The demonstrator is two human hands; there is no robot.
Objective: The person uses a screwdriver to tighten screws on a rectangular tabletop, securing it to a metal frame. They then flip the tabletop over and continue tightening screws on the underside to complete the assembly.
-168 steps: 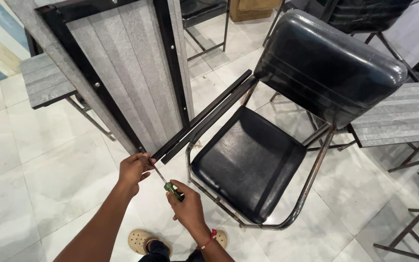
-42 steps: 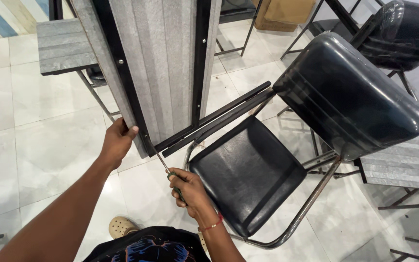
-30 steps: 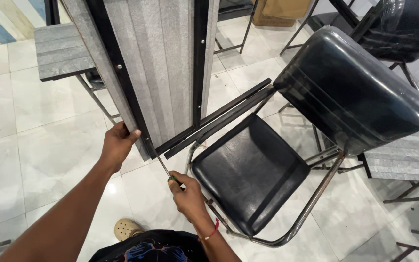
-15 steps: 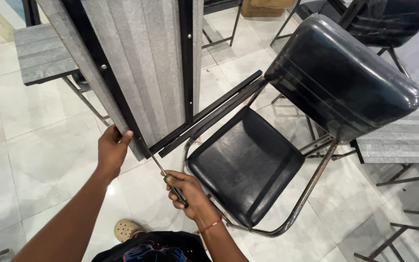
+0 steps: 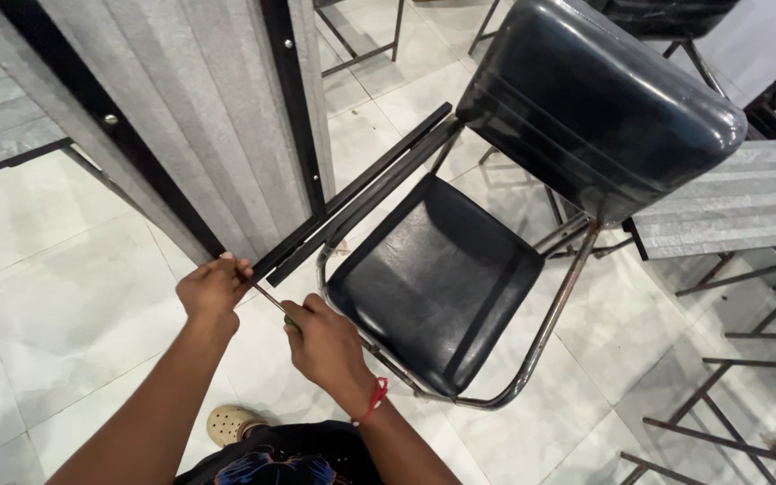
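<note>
A grey tabletop panel [image 5: 181, 117] with a black metal frame stands tilted on its edge in front of me. Its two black bars [image 5: 361, 202] rest on the seat edge of a black padded chair [image 5: 442, 269]. My right hand [image 5: 321, 337] grips a screwdriver [image 5: 269, 298] with a green handle, its thin shaft pointing up-left at the frame's lower corner. My left hand [image 5: 213, 287] pinches the shaft tip at that corner, fingers closed around it.
White tiled floor [image 5: 56, 305] lies below. Grey tabletops stand at the left [image 5: 2, 126] and right [image 5: 729, 216]. Bare metal table frames [image 5: 738, 395] crowd the lower right. Another chair frame [image 5: 361, 36] is at the back. My beige shoe [image 5: 231, 422] shows near the bottom.
My left hand has come off the panel's edge and moved right to the screwdriver tip at the frame corner. My right hand has stayed on the handle.
</note>
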